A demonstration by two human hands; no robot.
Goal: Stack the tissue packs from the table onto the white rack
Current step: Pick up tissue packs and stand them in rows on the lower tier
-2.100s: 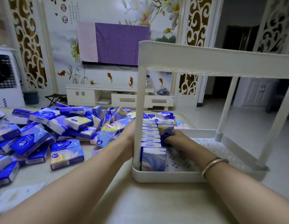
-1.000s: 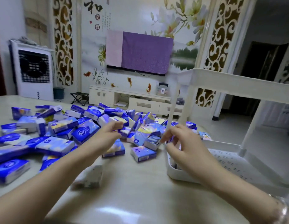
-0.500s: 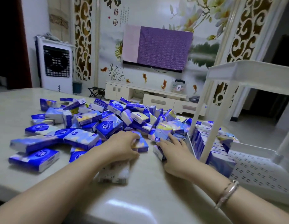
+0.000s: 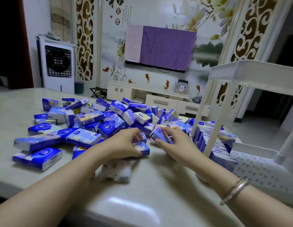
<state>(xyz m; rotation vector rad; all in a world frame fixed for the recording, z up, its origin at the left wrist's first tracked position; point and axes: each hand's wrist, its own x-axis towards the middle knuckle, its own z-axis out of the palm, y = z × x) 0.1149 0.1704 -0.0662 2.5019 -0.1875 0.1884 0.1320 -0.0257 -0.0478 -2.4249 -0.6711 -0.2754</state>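
Now both hands (image 4: 124, 145) have gripped packs (image 4: 159, 134); previously just reaching.

Up on the far wall there's a television (image 4: 160, 48) draped in purple cloth, hung over a painted mural of flowers and goldfish. Below it runs a low white cabinet (image 4: 149, 97) (something small stands on top, too blurred to tell). Over to the left stands a white air cooler (image 4: 56, 64) with a dark grille, a bucket (image 4: 79, 87) beside it, then a little folding stool (image 4: 98, 92).
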